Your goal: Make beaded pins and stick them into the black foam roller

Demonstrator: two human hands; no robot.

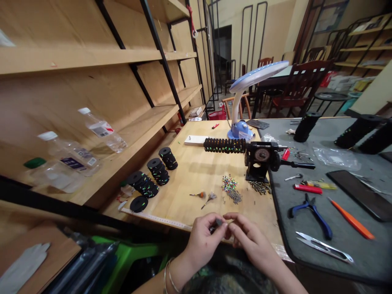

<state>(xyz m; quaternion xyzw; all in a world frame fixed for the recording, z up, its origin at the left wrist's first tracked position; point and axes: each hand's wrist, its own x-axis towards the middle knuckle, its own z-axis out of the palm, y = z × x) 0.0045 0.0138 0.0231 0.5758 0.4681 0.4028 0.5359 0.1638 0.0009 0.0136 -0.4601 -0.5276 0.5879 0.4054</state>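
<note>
My left hand point(202, 239) and my right hand point(248, 236) meet at the table's front edge, fingertips almost touching. Both are closed in a pinch. A small dark grey piece point(219, 221) shows between the left thumb and fingers, too small to name. What the right fingers pinch is mostly hidden. Just beyond the hands lie two small feathery tufts, one orange-brown point(201, 195) and one greyish point(210, 198). To their right is a pile of coloured beads point(229, 183), with small silvery metal pieces point(235, 197) against it. Brass-coloured bits point(260, 187) lie by the winder's foot.
A black hand-cranked winder point(261, 157) holds a ribbed black roll point(225, 145). Stacked black spools point(142, 183) stand left. On the grey mat point(306, 245) lie blue pliers point(312, 212), thread snips point(324, 247) and an orange tool point(350, 218). A desk lamp point(240, 128) stands behind.
</note>
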